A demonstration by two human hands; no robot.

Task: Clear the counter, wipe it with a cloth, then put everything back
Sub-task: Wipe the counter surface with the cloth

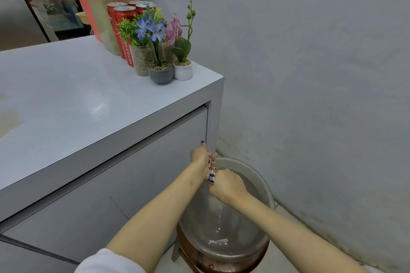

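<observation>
**Beside the grey counter (88, 99), two hands on one cloth**

Below the counter's corner, the left hand (199, 157) and right hand (229, 184) both curl tightly round a blue-and-white checked cloth (211, 175). It is bunched between them above a water-filled basin (257, 173). Potted flowers (160, 71) and red cans (121, 29) stand on the countertop by the wall.

Blue-white checked cloth (211, 174) bunched tight, gripped between left hand (199, 157) and right hand (226, 184) above water basin (221, 250). Grey counter (66, 99): cans (121, 29), flower pots (160, 72), pink-lidded container (99, 15) grouped at far corner.
</observation>
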